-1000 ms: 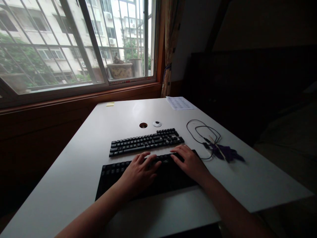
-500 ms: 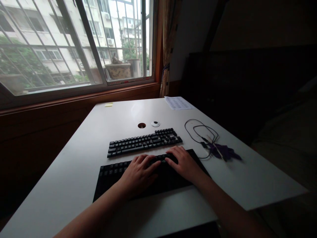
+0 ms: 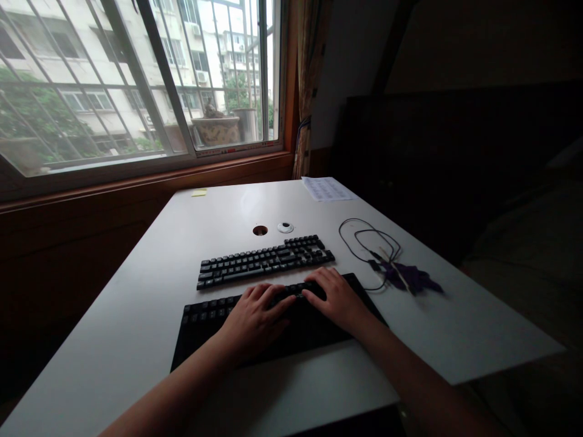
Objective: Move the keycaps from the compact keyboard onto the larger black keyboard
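Note:
A black keyboard [image 3: 204,334] lies near the front of the white table, with keycaps showing in its back rows at the left. Its front part looks dark and flat. My left hand [image 3: 255,315] rests over the middle of it, fingers bent across the back rows and thumb pointing right. Facing it, my right hand [image 3: 334,297] curls its fingers and thumb together at the keyboard's back rows; anything between the fingertips is too small to make out. Just behind lie black keycaps [image 3: 255,265], set out in rows in a keyboard's pattern.
To the right a black cable [image 3: 364,243] loops beside a purple cloth [image 3: 414,278] with a thin stick across it. A cable hole [image 3: 260,230] and its white round cover [image 3: 285,227] sit farther back. Printed paper [image 3: 328,189] and a yellow note [image 3: 199,192] lie at the far edge.

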Demonstrator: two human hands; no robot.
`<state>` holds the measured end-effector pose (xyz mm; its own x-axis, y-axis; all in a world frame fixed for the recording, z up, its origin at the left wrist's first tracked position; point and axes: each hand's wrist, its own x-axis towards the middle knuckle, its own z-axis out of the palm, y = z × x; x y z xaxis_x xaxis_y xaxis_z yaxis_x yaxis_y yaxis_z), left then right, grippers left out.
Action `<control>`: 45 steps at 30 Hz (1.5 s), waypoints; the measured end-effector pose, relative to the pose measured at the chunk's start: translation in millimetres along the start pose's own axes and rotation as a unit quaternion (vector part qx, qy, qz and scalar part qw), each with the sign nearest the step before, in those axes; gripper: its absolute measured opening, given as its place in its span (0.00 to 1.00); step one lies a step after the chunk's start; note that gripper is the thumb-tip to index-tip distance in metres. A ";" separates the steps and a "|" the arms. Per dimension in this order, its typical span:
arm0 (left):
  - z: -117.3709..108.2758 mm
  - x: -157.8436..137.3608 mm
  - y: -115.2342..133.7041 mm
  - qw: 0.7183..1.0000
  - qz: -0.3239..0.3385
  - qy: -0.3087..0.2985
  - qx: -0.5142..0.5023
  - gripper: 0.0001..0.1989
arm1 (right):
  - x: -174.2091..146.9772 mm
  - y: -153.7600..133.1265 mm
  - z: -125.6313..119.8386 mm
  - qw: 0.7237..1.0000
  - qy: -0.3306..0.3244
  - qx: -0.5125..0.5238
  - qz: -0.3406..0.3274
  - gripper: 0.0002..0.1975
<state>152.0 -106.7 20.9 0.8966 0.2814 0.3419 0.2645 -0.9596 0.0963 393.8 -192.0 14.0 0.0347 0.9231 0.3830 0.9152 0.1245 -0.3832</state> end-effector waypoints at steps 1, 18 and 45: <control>0.1 0.1 -0.1 1.000 -0.001 -0.001 0.000 0.24 | 0.1 -0.3 -0.1 1.000 0.000 0.000 0.001 0.07; 0.6 0.9 -0.5 1.000 -0.003 0.000 -0.003 0.24 | 1.2 0.7 0.1 1.000 -0.001 0.006 -0.001 0.07; 0.6 1.1 -0.1 1.000 -0.004 0.002 0.006 0.22 | 0.9 -1.3 2.6 1.000 -0.005 -0.018 0.004 0.08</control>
<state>153.2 -106.3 20.8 0.8927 0.2893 0.3456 0.2762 -0.9571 0.0877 391.6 -190.4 12.6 0.0380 0.9277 0.3714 0.9285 0.1047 -0.3564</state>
